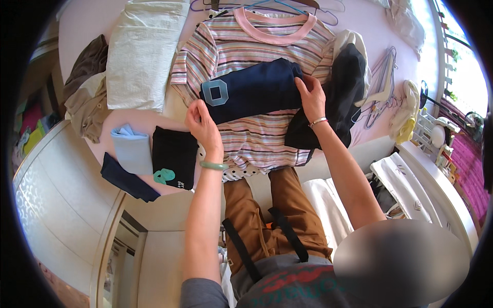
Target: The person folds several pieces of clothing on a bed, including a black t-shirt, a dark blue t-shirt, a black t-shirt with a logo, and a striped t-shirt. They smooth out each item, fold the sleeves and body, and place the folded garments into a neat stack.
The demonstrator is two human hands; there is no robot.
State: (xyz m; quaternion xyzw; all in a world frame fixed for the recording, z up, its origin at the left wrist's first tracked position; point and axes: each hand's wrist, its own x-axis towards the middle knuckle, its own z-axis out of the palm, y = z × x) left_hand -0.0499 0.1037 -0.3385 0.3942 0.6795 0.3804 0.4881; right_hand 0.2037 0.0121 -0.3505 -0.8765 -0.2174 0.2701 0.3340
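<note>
A folded navy garment point(254, 90) with a pale blue print lies across a striped T-shirt point(257, 46) with a pink collar, spread flat on the bed. My left hand point(203, 126) grips the navy garment's near left corner. My right hand point(310, 95) pinches its right end. A green bangle circles my left wrist, a thin bracelet my right.
Folded pieces lie at the left: a black one point(174, 156) with a teal print, a light blue one point(132, 149), a navy one point(126, 179). A white pillow point(141, 51), brown clothes point(87, 87), a black garment point(339, 97), hangers point(382, 87) and a white bed frame point(67, 190) surround them.
</note>
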